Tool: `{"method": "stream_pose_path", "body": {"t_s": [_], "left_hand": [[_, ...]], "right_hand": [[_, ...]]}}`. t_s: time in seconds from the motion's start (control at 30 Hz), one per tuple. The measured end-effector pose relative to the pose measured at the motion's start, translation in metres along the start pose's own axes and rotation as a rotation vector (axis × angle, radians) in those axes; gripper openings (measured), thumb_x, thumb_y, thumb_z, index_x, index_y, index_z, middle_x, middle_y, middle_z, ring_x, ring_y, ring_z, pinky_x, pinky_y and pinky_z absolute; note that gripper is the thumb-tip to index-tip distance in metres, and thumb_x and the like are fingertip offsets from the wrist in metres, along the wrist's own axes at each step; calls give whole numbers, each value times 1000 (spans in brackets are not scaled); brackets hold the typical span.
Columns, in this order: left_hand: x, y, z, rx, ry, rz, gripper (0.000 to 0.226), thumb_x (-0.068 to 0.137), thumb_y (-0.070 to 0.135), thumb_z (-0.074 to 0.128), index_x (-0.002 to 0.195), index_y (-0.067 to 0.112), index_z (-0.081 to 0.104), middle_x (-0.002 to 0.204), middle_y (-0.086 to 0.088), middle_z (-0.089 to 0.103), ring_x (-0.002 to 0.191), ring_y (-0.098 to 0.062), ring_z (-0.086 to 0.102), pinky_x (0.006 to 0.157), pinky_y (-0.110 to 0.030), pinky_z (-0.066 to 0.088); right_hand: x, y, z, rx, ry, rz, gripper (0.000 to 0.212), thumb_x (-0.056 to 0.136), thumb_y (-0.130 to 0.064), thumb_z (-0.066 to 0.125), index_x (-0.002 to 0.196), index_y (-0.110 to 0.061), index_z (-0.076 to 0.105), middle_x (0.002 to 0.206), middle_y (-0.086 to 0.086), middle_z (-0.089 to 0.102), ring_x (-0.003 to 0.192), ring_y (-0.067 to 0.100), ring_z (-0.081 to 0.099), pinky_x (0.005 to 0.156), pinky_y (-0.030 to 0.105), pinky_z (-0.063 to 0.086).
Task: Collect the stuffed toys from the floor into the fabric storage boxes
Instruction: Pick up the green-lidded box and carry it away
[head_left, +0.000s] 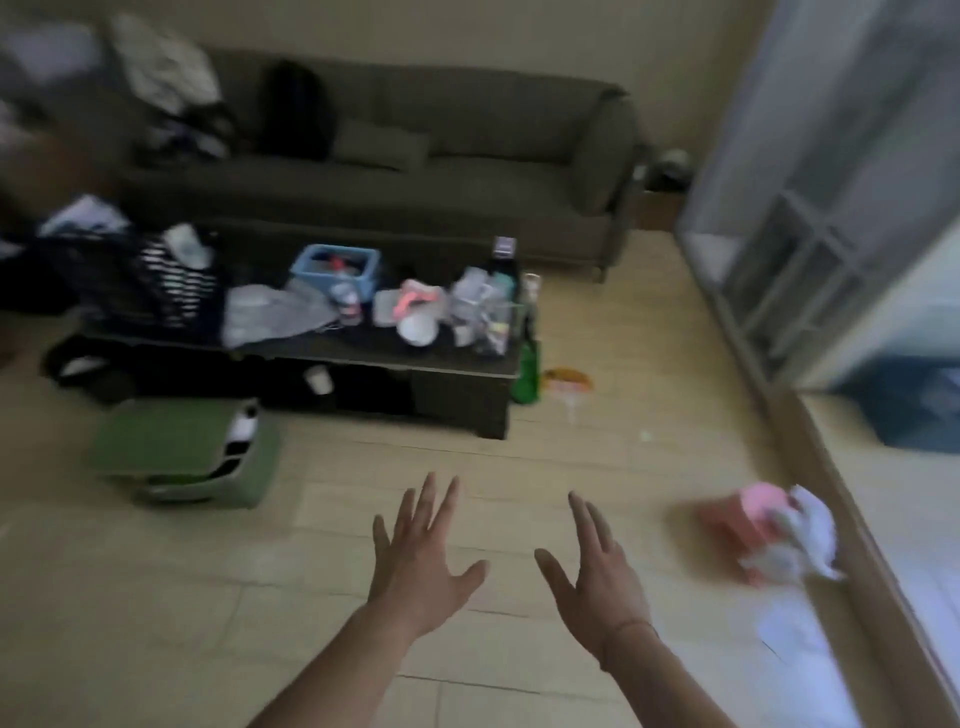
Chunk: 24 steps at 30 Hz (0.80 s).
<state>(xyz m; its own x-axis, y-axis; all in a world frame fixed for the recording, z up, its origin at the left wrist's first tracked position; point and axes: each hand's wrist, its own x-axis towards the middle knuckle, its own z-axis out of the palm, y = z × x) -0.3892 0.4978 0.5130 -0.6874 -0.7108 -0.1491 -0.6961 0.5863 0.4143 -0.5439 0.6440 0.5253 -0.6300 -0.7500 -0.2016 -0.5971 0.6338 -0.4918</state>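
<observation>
My left hand (423, 561) and my right hand (597, 569) are stretched out over the bare tiled floor, fingers spread, holding nothing. A pink and white stuffed toy (769, 530) lies blurred on the floor to the right of my right hand, beside the sliding door track. A green fabric storage box (187, 452) stands on the floor to the left, ahead of my left hand, with something white and black showing at its right side.
A dark coffee table (457, 358) cluttered with a blue basket (335, 265), containers and clothes stands ahead. Behind it is a grey sofa (415, 171). A green bottle (525, 374) and orange litter (566, 379) lie by the table's right end. Glass sliding doors (831, 208) run along the right.
</observation>
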Motion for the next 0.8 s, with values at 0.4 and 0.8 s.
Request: {"method": "stream_pose_path", "body": {"t_s": [0.4,0.8], "left_hand": [[78,-226,-108,-67,177,-569,103,80,68,52,146,43,-22,160,5,-24,150,-23,-11,116,-61,5],[107,-435,-213,-251,231,-1018,108,76,52,63,146,49,-19,158,12,-28,149,-22,-16,115,-60,0]], "right_hand": [[202,-263,114,-239,-392,-426,71,90,-67,18,146,-41,-19,157,-10,-20,148,17,-5,119,44,11],[321,-492,268,-224,-619,-520,73,91,-65,25,148,-38,-12,158,-6,-18,148,21,0,114,48,23]]}}
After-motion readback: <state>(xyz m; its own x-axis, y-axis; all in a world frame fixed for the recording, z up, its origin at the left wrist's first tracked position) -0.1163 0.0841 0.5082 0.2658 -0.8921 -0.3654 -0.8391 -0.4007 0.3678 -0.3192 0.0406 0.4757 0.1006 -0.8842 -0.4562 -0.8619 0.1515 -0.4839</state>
